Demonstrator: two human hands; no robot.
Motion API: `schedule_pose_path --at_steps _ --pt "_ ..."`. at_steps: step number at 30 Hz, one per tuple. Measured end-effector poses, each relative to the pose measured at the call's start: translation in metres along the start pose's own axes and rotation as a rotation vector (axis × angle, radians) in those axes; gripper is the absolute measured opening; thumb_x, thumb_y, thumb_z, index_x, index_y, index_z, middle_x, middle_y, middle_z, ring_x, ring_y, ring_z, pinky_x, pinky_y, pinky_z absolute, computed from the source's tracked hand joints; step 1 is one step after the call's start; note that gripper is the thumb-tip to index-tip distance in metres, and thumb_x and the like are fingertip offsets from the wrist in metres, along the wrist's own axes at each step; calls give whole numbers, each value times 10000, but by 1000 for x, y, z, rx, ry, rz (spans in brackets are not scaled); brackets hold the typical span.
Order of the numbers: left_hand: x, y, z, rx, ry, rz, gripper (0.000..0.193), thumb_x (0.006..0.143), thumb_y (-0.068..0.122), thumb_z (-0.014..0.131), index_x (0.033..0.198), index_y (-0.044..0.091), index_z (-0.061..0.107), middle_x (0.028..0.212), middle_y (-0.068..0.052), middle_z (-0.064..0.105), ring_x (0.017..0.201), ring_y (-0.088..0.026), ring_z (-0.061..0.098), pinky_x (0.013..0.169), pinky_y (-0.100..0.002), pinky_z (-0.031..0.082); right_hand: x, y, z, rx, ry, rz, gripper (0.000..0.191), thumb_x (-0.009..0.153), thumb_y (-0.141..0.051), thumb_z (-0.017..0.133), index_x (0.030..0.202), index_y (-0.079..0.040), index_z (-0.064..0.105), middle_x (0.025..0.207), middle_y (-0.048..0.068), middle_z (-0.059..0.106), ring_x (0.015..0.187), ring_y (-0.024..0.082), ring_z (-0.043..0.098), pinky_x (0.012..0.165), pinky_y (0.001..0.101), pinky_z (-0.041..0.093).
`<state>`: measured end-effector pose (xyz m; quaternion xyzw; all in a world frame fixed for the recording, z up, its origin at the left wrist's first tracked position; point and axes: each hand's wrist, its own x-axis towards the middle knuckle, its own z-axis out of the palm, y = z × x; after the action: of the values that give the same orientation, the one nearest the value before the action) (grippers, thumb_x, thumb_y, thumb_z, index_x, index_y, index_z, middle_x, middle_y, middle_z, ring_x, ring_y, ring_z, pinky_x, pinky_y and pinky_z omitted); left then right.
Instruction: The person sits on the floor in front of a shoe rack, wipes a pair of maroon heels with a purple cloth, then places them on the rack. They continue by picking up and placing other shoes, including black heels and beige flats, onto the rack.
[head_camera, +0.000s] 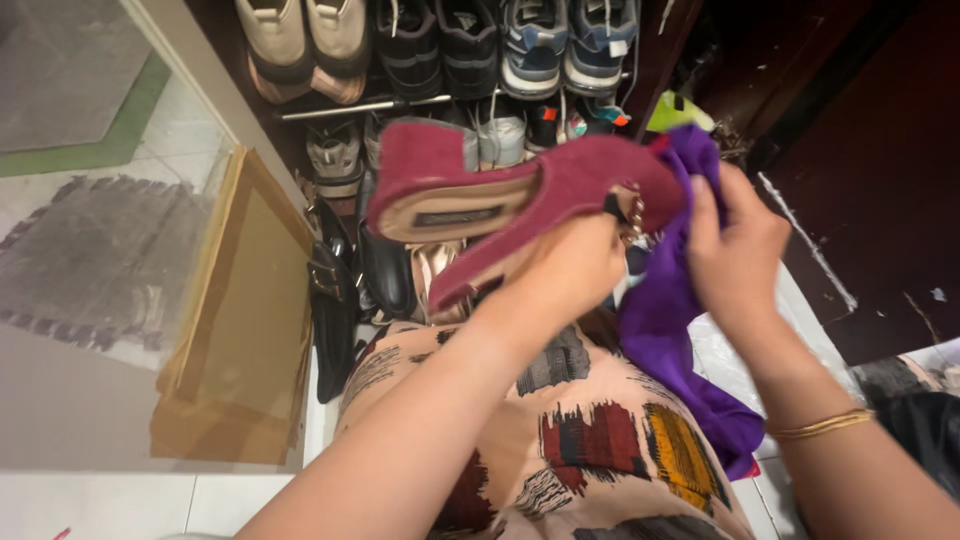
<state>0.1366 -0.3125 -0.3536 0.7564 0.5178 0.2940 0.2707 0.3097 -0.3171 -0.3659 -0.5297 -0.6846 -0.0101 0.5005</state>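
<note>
The left hand (565, 275) is clenched around a maroon suede shoe (520, 195), gripping it from below near the buckle end, with the insole turned up and the heel end pointing left. The shoe is held in the air, in front of the shoe rack (370, 106) at the far side of the scene. The right hand (735, 250) is closed on a purple cloth (670, 320), pressing its upper part against the right end of the shoe; the rest of the cloth hangs down over the person's patterned lap. The right fingertips are hidden in the folds.

For a clean wipe, the judgement is that the shoe should be held steady by the sole while the cloth moves in short strokes along the suede, clear of the buckle. A flat cardboard sheet (240, 330) leans at the left.
</note>
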Motion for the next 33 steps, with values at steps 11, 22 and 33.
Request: schedule_pose_path --at_steps 11,22,33 --pt "-7 8 -12 277 -65 161 277 769 84 641 1032 26 703 1031 -202 718 996 -375 697 845 -495 541 9 -23 6 289 -172 203 254 1073 -251 637 1019 -17 721 710 -39 617 665 30 547 601 230 440" --pt "3 -4 -22 309 -159 175 248 763 27 673 1007 39 716 1086 -153 696 1047 -346 676 820 -488 544 52 1 -35 311 -134 130 249 1140 -267 706 1099 -26 754 925 -46 684 789 21 573 692 234 473" --pt "5 -2 -22 148 -127 107 206 857 148 610 1003 56 722 1009 -176 721 958 -360 697 809 -491 529 19 23 -33 212 -214 404 211 1040 -206 738 1051 4 757 938 21 717 805 80 618 710 260 512"
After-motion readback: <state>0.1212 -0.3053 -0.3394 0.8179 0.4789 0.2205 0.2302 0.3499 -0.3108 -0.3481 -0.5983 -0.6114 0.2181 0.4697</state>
